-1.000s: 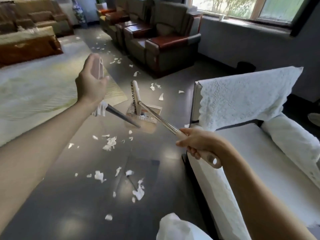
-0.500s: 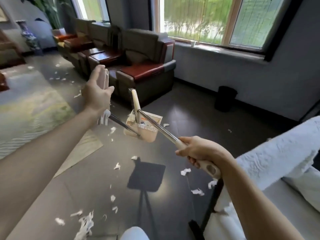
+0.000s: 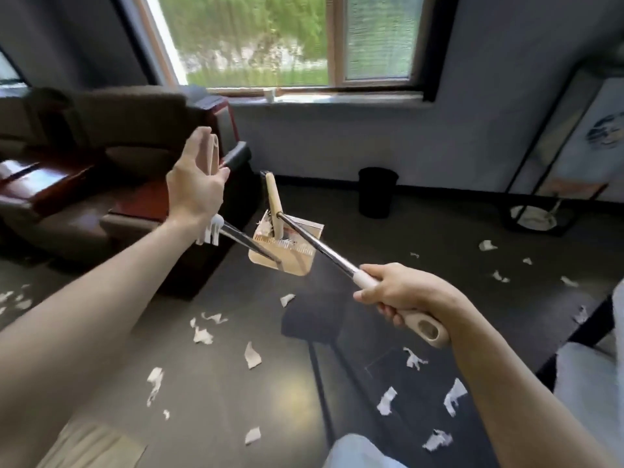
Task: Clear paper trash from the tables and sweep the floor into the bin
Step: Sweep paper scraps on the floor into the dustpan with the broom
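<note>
My left hand (image 3: 196,187) grips the beige handle of a long-handled dustpan (image 3: 287,255), which hangs in the air ahead of me with paper scraps in it. My right hand (image 3: 401,295) grips the beige handle of a broom (image 3: 275,211); its metal shaft runs up-left and its head rests inside the dustpan. A black bin (image 3: 376,192) stands on the floor by the far wall, under the window, beyond the dustpan. Several torn white paper scraps (image 3: 202,336) lie scattered over the dark floor below and to the right.
A brown armchair with red-brown wooden armrests (image 3: 111,197) stands at the left. A black-framed floor stand (image 3: 540,204) is at the right wall. A white-covered seat edge (image 3: 594,366) shows at the right. A beige rug corner (image 3: 87,447) lies bottom left.
The view has swung right: the rug and row of armchairs slid left, and the black bin and window came to the middle. Both hands keep their grips, broom head still in the dustpan.
</note>
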A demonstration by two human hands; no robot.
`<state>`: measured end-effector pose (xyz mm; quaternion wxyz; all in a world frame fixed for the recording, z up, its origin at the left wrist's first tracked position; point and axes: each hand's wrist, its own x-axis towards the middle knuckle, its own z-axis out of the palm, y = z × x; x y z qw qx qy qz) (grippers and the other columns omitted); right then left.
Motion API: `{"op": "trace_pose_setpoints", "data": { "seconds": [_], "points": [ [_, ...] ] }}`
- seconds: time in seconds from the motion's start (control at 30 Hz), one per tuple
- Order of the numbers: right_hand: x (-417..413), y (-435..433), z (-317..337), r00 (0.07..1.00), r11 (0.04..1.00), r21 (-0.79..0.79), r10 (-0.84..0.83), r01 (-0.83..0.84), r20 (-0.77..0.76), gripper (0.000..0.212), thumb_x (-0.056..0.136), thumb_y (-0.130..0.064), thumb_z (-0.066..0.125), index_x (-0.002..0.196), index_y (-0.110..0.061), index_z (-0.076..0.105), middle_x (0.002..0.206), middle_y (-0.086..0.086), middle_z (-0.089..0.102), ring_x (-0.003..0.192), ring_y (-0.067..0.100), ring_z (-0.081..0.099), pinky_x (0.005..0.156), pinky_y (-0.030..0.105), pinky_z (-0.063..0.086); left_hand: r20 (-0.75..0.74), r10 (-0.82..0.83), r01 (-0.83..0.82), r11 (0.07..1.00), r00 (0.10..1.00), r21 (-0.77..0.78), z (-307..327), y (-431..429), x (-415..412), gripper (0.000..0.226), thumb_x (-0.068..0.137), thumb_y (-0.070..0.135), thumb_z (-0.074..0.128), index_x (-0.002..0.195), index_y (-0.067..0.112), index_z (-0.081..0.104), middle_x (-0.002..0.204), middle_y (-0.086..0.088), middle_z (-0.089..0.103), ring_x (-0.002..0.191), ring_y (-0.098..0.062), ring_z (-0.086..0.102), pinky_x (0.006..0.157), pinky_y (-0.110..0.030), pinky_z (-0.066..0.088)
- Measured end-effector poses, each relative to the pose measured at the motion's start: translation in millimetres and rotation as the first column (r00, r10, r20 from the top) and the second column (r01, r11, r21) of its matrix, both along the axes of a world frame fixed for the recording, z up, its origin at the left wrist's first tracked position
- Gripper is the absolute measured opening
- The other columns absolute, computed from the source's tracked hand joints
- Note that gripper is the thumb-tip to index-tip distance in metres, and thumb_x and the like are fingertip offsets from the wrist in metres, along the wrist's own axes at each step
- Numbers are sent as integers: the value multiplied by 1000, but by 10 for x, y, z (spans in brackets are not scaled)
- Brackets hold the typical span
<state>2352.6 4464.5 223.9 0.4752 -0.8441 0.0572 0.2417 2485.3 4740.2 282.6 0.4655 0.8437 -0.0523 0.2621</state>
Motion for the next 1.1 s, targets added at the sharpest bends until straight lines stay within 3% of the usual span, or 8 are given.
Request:
{"op": "trace_pose_setpoints", "data": {
  "seconds": [0.1,0.27,0.57,0.73,0.83,0.93,1.0,1.1],
  "points": [
    [750,17,31,995,995,23,-101,101,-28,32,92,-17,61,123,-15,54,47,-4,45,39,7,42,37,20,38,2,-45,45,999,999,-11,-14,-61,939,58,85,12,68,135,30,47,122,9,57,113,-15,57,95,-40,51],
    [2194,-202,-54,974,976,37,-212,215,-74,39,93,-15,61,130,-17,49,40,-7,42,34,4,40,34,17,36,-1,-96,96,993,995,-72,-177,-354,2587,59,87,16,68,138,30,44,129,-1,57,109,-25,60,87,-49,54],
    [4502,-675,129,923,918,131,-354,374,-153,38,94,-10,58,123,-32,49,54,-1,40,36,3,38,34,16,34,-32,-214,212,976,976,-54,-59,-1011,5171,65,86,15,66,142,34,40,127,2,60,107,-27,63,88,-49,54],
    [5646,-868,108,894,891,122,-416,437,-165,34,94,-11,58,124,-27,51,52,-2,42,36,4,40,36,16,36,-47,-302,302,953,952,-19,-147,-1386,6615,65,83,17,65,139,40,41,126,17,59,113,-14,60,95,-39,51],
    [6316,-954,8,867,862,124,-471,492,-163,34,94,-12,58,124,-24,50,47,-5,42,37,3,40,36,16,36,-56,-448,450,893,892,15,-278,-1619,7524,66,86,9,61,145,27,38,131,27,44,129,-5,46,110,-22,32],
    [6899,-1083,-51,831,818,162,-520,551,-198,19,93,-12,58,106,-25,54,44,-7,42,38,3,39,36,16,35,-60,-490,493,853,869,170,-325,-1881,8274,65,89,6,55,147,29,34,136,28,39,126,7,38,101,-4,25],
    [7151,-1189,-63,806,789,179,-551,588,-218,18,93,-13,59,105,-26,55,44,-8,43,38,3,39,36,16,35,-34,-493,479,824,870,302,-295,-2053,8634,68,88,6,52,145,37,33,139,11,49,115,3,44,93,-10,32],
    [7332,-1380,-57,756,728,210,-604,652,-252,32,93,-16,60,115,-38,53,45,-7,44,38,3,39,35,16,34,6,-646,577,686,764,444,-264,-2318,8925,66,89,3,52,144,33,31,128,-16,59,109,-28,62,89,-37,45]
  ]
}}
